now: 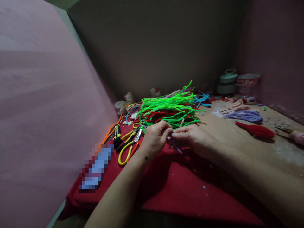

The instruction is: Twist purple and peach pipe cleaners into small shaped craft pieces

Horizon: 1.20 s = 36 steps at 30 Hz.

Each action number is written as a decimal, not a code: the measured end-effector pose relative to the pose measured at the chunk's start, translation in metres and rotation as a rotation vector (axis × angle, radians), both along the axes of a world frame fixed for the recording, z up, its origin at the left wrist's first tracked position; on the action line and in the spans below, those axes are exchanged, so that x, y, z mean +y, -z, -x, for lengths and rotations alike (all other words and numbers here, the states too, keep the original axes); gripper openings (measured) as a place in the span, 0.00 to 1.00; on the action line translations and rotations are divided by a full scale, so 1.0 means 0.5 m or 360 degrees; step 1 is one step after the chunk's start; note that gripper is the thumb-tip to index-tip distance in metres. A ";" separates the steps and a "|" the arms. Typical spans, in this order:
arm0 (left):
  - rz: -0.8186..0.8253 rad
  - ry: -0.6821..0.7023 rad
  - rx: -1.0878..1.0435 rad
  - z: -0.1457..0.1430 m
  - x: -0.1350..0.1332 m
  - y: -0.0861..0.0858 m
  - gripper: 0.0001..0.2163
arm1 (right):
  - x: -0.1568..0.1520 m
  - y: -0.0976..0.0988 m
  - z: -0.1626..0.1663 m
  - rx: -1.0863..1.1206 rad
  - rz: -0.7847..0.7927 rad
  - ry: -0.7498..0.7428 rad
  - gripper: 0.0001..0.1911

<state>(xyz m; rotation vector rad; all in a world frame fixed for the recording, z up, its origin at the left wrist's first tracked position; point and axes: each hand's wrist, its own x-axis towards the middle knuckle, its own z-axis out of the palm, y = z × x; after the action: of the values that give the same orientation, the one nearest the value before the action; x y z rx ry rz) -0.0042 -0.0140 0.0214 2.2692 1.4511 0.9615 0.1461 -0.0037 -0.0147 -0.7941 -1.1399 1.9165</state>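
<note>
My left hand and my right hand meet over the red cloth, fingers pinched together on a short purple pipe cleaner whose end hangs down between them. Just beyond my hands lies a big heap of bright green pipe cleaners mixed with red and blue ones.
Yellow-handled scissors, a black-and-yellow cutter and orange-handled pliers lie left of my hands. Purple pipe cleaners and a red bundle lie on the right. A lidded pot and a bowl stand at the back. A pink wall is on the left.
</note>
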 end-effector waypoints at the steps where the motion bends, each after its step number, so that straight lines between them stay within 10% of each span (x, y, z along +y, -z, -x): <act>1: -0.0017 0.0001 0.0019 -0.001 -0.001 0.000 0.05 | 0.001 0.001 0.000 -0.0012 0.0025 -0.0010 0.05; 11: -0.0237 -0.0286 0.0563 -0.011 0.000 0.025 0.06 | -0.003 0.008 0.012 -0.0295 -0.0010 0.0138 0.03; 20: 0.0884 0.0123 -0.0728 0.004 0.019 0.006 0.11 | -0.003 0.003 0.011 -0.0216 -0.0058 0.0143 0.05; 36: 0.0896 -0.0055 -0.0962 -0.010 0.029 0.025 0.11 | -0.012 0.010 0.028 -0.0415 -0.0014 0.0221 0.03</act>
<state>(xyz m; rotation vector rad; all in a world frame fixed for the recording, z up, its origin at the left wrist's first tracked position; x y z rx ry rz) 0.0008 0.0005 0.0091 1.3992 1.2732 0.9744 0.1319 -0.0095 -0.0199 -1.1137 -1.2113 1.7280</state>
